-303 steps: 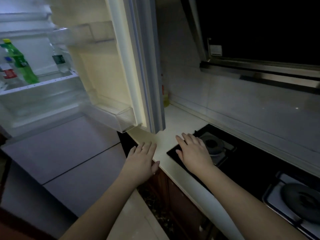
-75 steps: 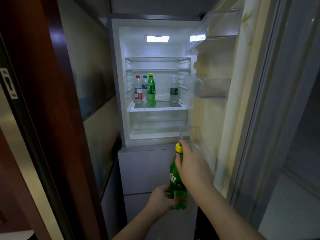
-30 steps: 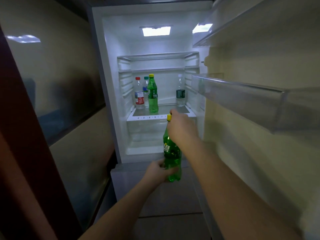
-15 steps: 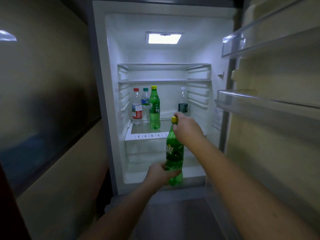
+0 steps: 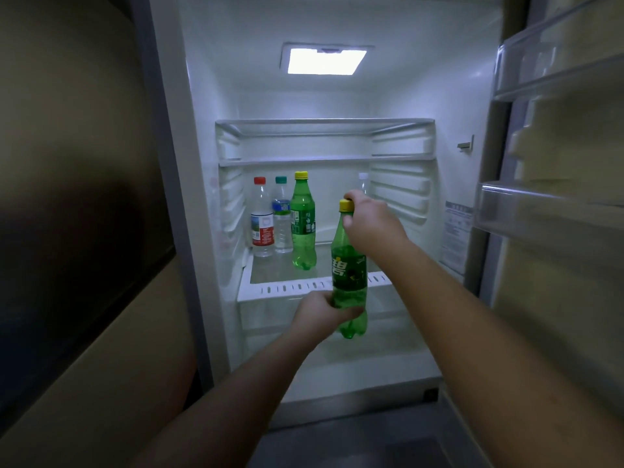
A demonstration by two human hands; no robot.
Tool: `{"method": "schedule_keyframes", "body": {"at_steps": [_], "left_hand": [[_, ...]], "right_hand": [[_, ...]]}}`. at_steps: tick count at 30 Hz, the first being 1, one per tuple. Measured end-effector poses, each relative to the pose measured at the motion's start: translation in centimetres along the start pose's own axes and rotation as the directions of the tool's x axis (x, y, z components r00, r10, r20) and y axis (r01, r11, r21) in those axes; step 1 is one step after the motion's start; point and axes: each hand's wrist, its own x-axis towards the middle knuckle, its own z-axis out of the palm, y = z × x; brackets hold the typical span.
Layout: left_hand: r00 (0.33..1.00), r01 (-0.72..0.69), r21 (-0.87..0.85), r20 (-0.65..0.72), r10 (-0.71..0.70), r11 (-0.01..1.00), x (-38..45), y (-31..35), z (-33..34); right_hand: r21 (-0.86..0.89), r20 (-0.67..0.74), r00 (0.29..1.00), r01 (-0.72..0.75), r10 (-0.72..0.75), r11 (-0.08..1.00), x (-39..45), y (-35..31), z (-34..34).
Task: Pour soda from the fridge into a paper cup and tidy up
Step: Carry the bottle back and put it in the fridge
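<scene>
I hold a green soda bottle (image 5: 349, 275) with a yellow cap upright in front of the open fridge (image 5: 202, 231), just before its glass shelf (image 5: 280, 289). My left hand (image 5: 320, 314) grips the bottle's lower body. My right hand (image 5: 369, 221) grips its neck just under the cap. A second green soda bottle (image 5: 303, 224) stands on the shelf inside. No paper cup is in view.
On the shelf stand a red-capped water bottle (image 5: 262, 221), a teal-capped one (image 5: 282, 217), and a clear bottle (image 5: 363, 182) mostly hidden behind my right hand. The open fridge door with clear bins (image 5: 547, 211) is at right. A dark panel (image 5: 77, 197) fills the left.
I have stepped closer to the fridge, and both hands have raised the green bottle up to the level of the shelf. The grips are unchanged.
</scene>
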Motion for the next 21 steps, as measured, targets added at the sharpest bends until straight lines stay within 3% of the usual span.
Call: {"method": "schedule_keyframes", "body": {"at_steps": [8, 12, 21], "left_hand": [[0.996, -0.079, 0.054, -0.044, 0.081, 0.995, 7.6, 3.4, -1.2], [0.998, -0.025, 0.023, -0.058, 0.027, 0.999, 10.9, 3.1, -1.4], [0.986, -0.155, 0.033, -0.06, 0.156, 0.987, 14.5, 2.3, -1.7]], "right_hand": [[0.079, -0.115, 0.992, -0.034, 0.043, 0.996, 7.7, 0.7, 0.3], [0.199, -0.135, 0.989, -0.033, 0.061, 0.979, 9.6, 1.1, 1.7], [0.291, -0.345, 0.938, 0.138, -0.031, 0.947, 11.1, 2.6, 4.9]]}}
